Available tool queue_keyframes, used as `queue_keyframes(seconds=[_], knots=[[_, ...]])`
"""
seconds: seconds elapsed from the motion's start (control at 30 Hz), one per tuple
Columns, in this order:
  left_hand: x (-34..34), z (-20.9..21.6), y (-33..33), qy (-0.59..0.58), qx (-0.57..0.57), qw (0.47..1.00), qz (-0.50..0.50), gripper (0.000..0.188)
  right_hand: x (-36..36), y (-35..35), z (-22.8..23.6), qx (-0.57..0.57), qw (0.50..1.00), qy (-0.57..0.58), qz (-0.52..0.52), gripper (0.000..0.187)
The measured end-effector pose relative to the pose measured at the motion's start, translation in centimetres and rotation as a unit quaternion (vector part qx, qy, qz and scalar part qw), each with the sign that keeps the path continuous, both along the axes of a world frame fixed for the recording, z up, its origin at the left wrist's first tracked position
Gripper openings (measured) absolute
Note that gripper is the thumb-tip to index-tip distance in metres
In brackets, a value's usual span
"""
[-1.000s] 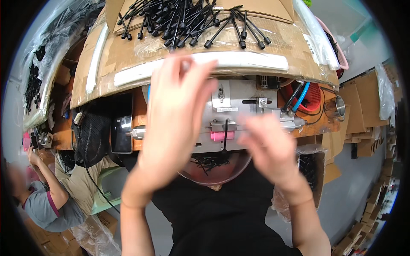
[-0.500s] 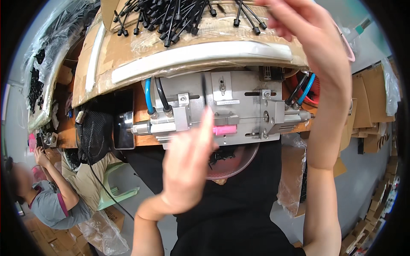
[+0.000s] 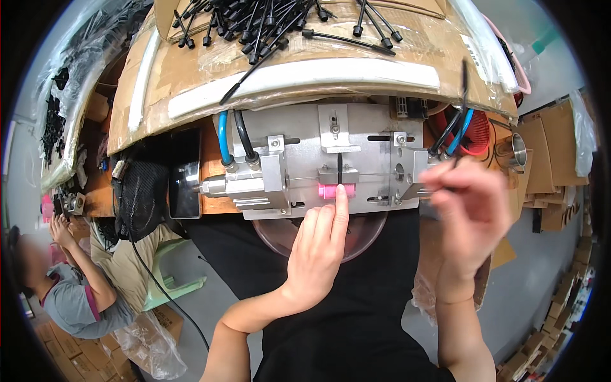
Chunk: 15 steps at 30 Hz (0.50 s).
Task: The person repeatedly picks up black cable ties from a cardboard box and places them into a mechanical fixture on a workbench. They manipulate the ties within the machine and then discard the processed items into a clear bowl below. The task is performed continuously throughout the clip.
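Note:
My left hand (image 3: 316,254) reaches into the middle of a metal fixture (image 3: 302,143), its index finger stretched out. The fingertip rests on a pink block (image 3: 327,191) at the lower end of a short black rod (image 3: 340,167), which stands in line with the finger between small metal blocks. At the fixture's right side is my right hand (image 3: 474,207), smeared by motion, with its fingers pinched. A thin black rod (image 3: 464,83) rises from that pinch past the cardboard edge. Where the fingers grip it is blurred.
Black rods with knobbed ends (image 3: 254,32) lie piled on a taped cardboard surface (image 3: 191,76) behind the fixture. Blue air hoses (image 3: 224,137) run to its cylinders. A plastic bowl (image 3: 267,235) sits below, a red basket (image 3: 474,137) at right. Another person (image 3: 83,299) works at far left.
My right hand has come down from the pile to the fixture's right side, with a rod. My left fingertip has moved right onto the pink block, and a rod now sits in the fixture.

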<state>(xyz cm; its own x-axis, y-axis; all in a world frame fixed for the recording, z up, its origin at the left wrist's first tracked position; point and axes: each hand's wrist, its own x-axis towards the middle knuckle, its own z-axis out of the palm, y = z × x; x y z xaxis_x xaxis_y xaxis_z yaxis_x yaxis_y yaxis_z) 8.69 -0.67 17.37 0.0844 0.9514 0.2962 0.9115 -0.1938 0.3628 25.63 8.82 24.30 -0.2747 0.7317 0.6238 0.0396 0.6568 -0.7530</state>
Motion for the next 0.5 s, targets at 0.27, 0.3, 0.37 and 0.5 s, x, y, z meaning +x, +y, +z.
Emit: queue_keyframes(seconds=[0.27,0.3,0.37,0.5], knots=[[-2.3,5.8,-0.1,-0.099,0.046,0.994,0.013,0.071,-2.3,-5.3,-7.6,0.024,0.978,-0.203,-0.029,0.067],[-2.5,5.7,-0.1,-0.102,0.059,0.993,0.027,0.069,-2.7,-5.3,-8.0,0.026,0.977,-0.212,-0.024,0.067],[-2.7,5.7,-0.3,-0.099,0.049,0.993,0.034,0.069,-3.2,-5.0,-8.2,0.027,0.973,-0.227,-0.021,0.067],[-2.9,5.4,-0.5,-0.105,0.038,0.993,0.037,0.067,-3.4,-4.8,-8.1,0.015,0.968,-0.25,-0.022,0.067]])
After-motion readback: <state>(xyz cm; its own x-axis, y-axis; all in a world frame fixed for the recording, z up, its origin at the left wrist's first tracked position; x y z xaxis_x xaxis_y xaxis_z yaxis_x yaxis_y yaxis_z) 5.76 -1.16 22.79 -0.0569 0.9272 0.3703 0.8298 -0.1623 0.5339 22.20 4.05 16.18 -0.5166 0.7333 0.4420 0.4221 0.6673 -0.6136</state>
